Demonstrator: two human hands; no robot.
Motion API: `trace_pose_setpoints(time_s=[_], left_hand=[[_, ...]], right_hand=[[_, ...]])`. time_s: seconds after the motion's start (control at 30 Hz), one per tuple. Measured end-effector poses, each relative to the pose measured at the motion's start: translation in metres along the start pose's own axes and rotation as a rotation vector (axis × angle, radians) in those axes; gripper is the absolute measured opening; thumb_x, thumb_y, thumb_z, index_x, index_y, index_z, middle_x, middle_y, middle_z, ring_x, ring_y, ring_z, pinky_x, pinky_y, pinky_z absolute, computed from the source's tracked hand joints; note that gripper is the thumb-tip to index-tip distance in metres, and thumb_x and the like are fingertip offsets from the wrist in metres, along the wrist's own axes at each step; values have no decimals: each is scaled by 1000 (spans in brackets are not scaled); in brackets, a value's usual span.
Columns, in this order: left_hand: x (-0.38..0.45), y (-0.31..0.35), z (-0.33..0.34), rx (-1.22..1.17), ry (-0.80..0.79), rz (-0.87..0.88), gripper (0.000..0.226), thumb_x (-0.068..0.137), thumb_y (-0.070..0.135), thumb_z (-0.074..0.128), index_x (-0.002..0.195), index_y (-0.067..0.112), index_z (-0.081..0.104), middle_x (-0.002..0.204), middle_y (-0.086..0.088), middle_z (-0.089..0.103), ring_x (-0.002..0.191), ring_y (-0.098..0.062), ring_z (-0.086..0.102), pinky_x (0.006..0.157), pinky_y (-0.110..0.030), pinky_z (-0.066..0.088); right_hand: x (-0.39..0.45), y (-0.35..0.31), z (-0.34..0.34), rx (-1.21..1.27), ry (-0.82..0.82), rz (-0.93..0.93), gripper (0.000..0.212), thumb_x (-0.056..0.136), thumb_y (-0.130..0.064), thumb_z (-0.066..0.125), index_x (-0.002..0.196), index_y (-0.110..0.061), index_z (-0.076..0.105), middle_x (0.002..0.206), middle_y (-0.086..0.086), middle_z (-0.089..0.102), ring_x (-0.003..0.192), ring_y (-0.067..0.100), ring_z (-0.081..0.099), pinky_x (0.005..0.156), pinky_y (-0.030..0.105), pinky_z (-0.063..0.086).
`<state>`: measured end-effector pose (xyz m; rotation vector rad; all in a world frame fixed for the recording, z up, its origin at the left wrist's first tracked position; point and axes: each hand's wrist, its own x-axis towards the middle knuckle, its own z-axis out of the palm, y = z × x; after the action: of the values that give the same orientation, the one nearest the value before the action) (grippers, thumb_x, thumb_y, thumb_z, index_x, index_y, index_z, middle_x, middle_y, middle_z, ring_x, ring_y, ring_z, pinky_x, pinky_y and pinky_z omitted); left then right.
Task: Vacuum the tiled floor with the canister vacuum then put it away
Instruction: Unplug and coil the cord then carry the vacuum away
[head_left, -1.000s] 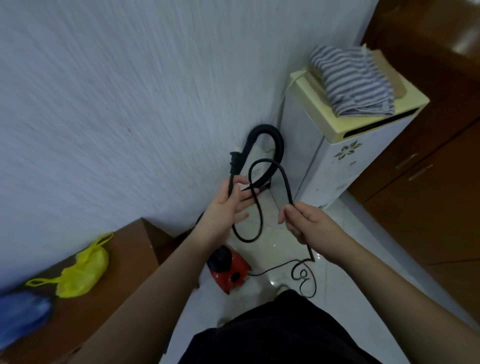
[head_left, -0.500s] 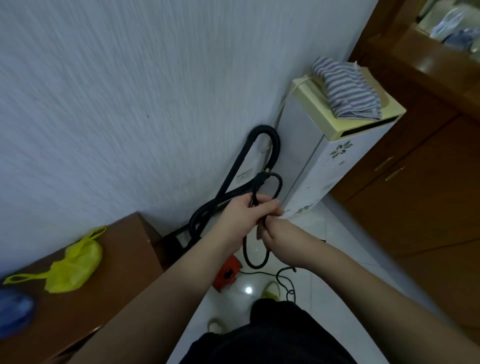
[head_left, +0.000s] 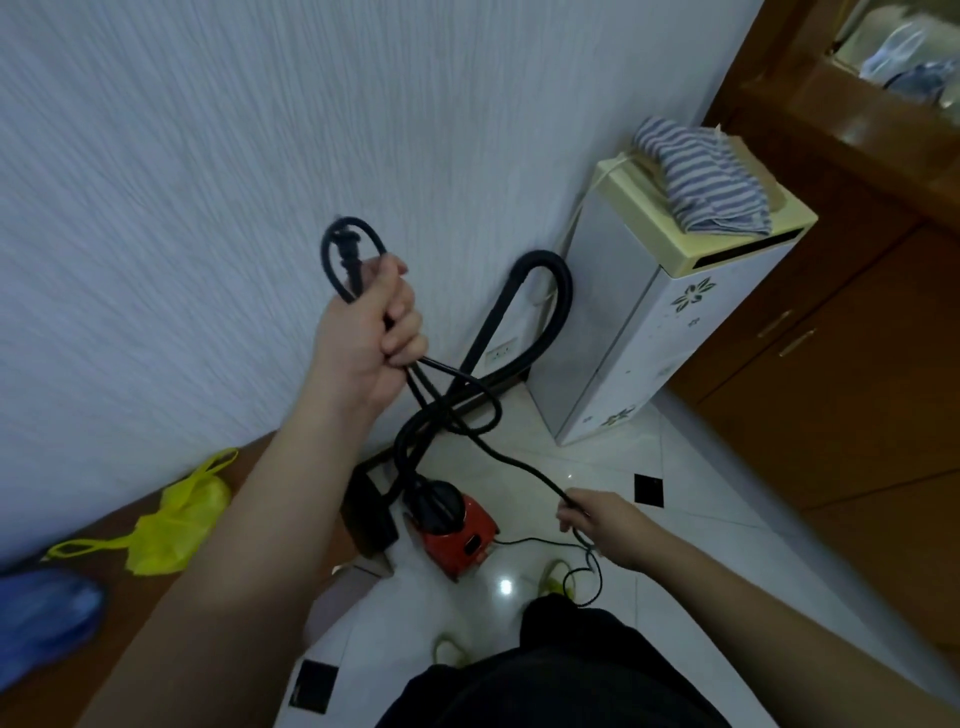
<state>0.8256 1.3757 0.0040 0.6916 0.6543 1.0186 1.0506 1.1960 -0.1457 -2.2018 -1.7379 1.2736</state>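
A small red canister vacuum sits on the white tiled floor in front of my feet. Its thick black hose arcs up against the wall. My left hand is raised and shut on gathered loops of the black power cord, with the plug sticking out above my fist. My right hand is low, pinching the same cord where it runs down to the vacuum. Slack cord curls on the floor by my foot.
A white and yellow cabinet-like appliance with a striped cloth on top stands against the wall. Wooden cupboards fill the right. A brown table on the left holds a yellow bag. A wall socket is low.
My hands were together at the cord loops; now the left has lifted up and left with the coil, and the right has slid down the cord toward the floor.
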Motion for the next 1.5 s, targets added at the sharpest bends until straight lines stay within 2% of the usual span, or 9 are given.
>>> trace_pose_setpoints(time_s=[0.2, 0.33, 0.47, 0.67, 0.9, 1.03, 1.13, 1.37, 1.5], left_hand=[[-3, -16, -27, 670, -94, -319, 11, 91, 9, 60, 89, 1, 69, 76, -7, 66, 45, -2, 38, 34, -11, 24], [-25, -74, -15, 1123, -214, -489, 19, 91, 29, 62, 96, 14, 73, 64, 12, 65, 51, -3, 46, 47, -17, 33], [-48, -121, 9, 989, -275, -572, 35, 87, 60, 54, 100, 29, 66, 85, 8, 75, 53, -5, 47, 51, -21, 36], [-41, -118, -3, 999, -256, -457, 28, 95, 37, 55, 86, 14, 67, 53, 4, 58, 51, -9, 50, 64, -28, 43], [-16, -88, -45, 241, 108, -281, 27, 101, 26, 46, 80, 11, 55, 47, 5, 41, 39, -6, 33, 40, -18, 34], [-18, -102, -45, 100, 231, -298, 34, 99, 32, 48, 74, 12, 58, 94, -12, 72, 81, -18, 68, 73, -31, 56], [-23, -122, -39, -46, 225, -410, 20, 94, 32, 56, 86, 17, 66, 116, -20, 65, 110, -31, 62, 87, -43, 54], [-15, -143, -43, 96, 278, -541, 33, 91, 43, 58, 78, 12, 62, 94, -9, 71, 89, -21, 70, 79, -34, 46], [-9, -134, -47, -67, 330, -476, 34, 91, 41, 59, 68, 17, 51, 56, 1, 46, 45, -11, 46, 58, -32, 51]], right_hand=[[-5, 11, -8, 154, 179, 60, 26, 100, -32, 49, 79, -22, 60, 64, -4, 59, 61, 10, 59, 61, 20, 42], [-9, -22, -29, 107, 273, -62, 21, 97, -34, 54, 89, -24, 70, 63, -12, 54, 57, -1, 49, 54, 11, 37], [2, -46, -43, -125, 306, -78, 23, 96, -34, 55, 100, -20, 73, 75, -2, 67, 68, 11, 59, 60, 20, 42], [3, -37, -56, -50, 271, -102, 24, 92, -42, 59, 90, -20, 67, 75, -1, 65, 64, 9, 57, 62, 25, 47], [3, 42, -35, 131, 182, 96, 22, 99, -29, 50, 87, -16, 62, 81, -3, 64, 82, 19, 61, 66, 21, 40], [-2, 29, -30, 89, 172, 21, 23, 101, -31, 43, 88, -20, 59, 81, 7, 64, 78, 20, 60, 68, 31, 43], [-5, 0, -21, -13, 70, -106, 22, 101, -35, 43, 90, -24, 57, 79, -1, 62, 71, 12, 57, 62, 23, 41], [-9, -33, -7, -270, -29, -397, 30, 101, -39, 42, 110, -16, 60, 99, 3, 66, 91, 17, 59, 66, 23, 30], [-11, -23, -8, -206, -60, -390, 25, 99, -38, 50, 106, -17, 61, 93, 1, 67, 81, 14, 59, 61, 16, 36]])
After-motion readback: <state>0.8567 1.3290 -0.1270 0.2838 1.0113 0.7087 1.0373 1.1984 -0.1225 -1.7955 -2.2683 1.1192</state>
